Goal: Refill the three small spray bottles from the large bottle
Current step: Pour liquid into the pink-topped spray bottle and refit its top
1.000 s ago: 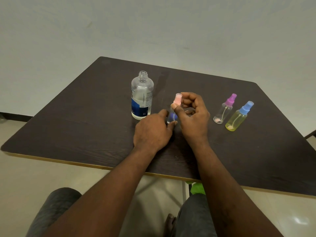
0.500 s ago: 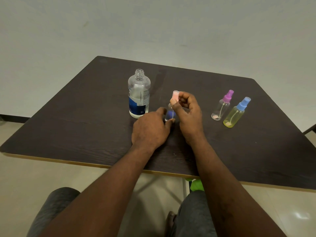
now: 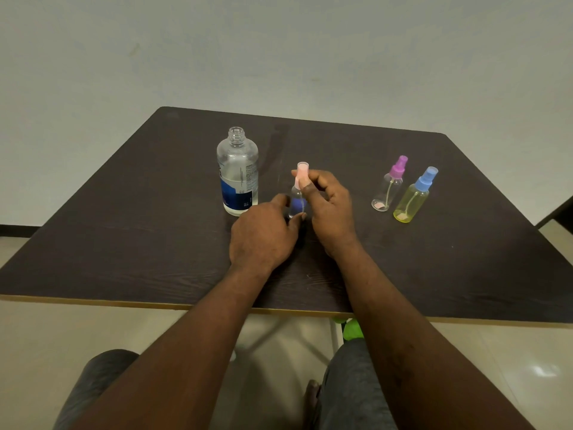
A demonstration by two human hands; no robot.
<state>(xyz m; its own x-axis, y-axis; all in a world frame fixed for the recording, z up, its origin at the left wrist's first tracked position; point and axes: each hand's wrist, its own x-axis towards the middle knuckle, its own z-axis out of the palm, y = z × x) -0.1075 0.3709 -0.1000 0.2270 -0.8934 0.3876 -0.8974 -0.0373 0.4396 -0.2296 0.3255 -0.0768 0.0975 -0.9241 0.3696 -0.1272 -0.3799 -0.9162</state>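
A small clear spray bottle (image 3: 297, 202) with a pink spray cap (image 3: 301, 172) stands upright at the middle of the dark table (image 3: 139, 237). My left hand (image 3: 263, 234) grips its body low down. My right hand (image 3: 328, 206) pinches the pink cap between thumb and fingers. The large clear bottle (image 3: 238, 172), uncapped, with a blue label and part full of clear liquid, stands just left of it. To the right stand a clear spray bottle with a purple cap (image 3: 390, 185) and a yellow spray bottle with a blue cap (image 3: 415, 197).
The table's front edge (image 3: 186, 304) runs across just above my knees. A pale wall rises behind the table. Something dark shows at the far right edge (image 3: 558, 209). A green object (image 3: 350, 328) lies on the floor under the table.
My hands and the pink-capped bottle hold nearly the same place. The grip of the right fingers on the cap has shifted a little, as in turning it. The camera view has moved slightly.
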